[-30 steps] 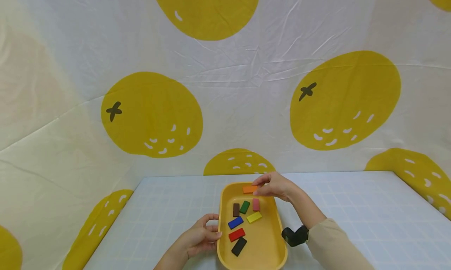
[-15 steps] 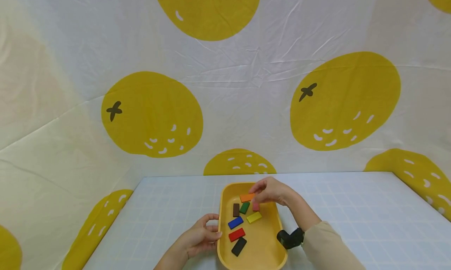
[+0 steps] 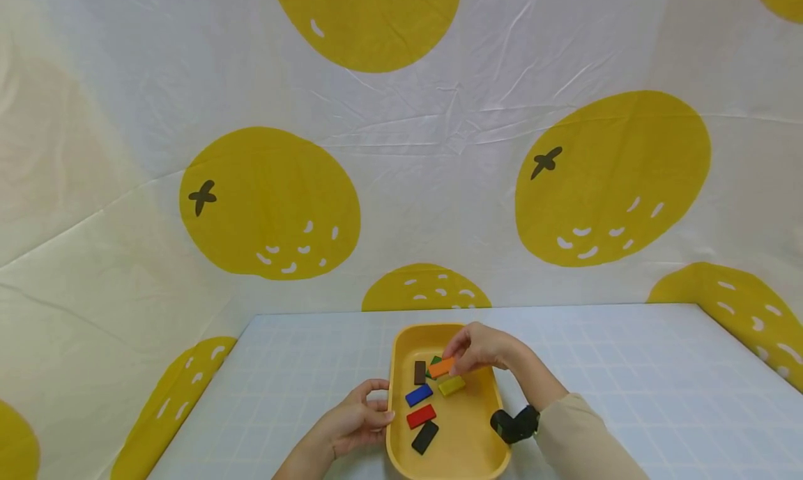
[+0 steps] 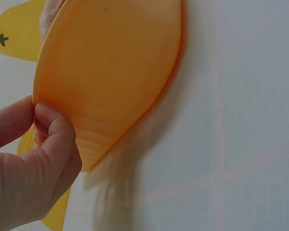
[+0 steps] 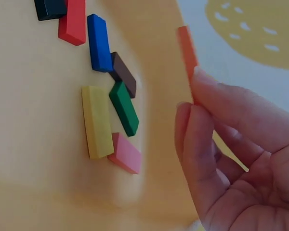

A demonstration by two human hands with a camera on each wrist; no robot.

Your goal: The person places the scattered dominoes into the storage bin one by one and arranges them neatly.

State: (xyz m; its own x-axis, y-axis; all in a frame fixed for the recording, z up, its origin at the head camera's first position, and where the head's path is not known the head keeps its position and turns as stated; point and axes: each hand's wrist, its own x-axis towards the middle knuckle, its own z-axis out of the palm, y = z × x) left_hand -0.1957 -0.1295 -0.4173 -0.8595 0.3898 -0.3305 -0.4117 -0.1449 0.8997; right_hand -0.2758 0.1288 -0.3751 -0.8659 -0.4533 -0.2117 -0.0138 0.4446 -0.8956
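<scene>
My right hand [image 3: 486, 347] pinches an orange block [image 3: 442, 367] between thumb and fingers, above the yellow tray [image 3: 467, 445]. In the right wrist view the orange block [image 5: 187, 55] is raised off the tray floor. Below lie a yellow block [image 5: 97, 122], a green block [image 5: 124, 108], a pink block [image 5: 126, 155], a brown block [image 5: 124, 74], a blue block [image 5: 99, 43], a red block [image 5: 73, 21] and a black block [image 5: 50, 8]. The pink block is hidden in the head view. My left hand [image 3: 357, 421] grips the tray's left rim, thumb and fingers pinching it [image 4: 36, 163].
The tray stands on a pale blue table [image 3: 301, 368] with a light grid pattern. Behind it hangs a white cloth [image 3: 433, 208] printed with large yellow fruit. A black wrist camera [image 3: 516, 426] sits on the right wrist, over the tray's right rim.
My right hand has brought the orange block from the tray's far end toward me, over the green and pink blocks. The left hand and the tray have stayed in place.
</scene>
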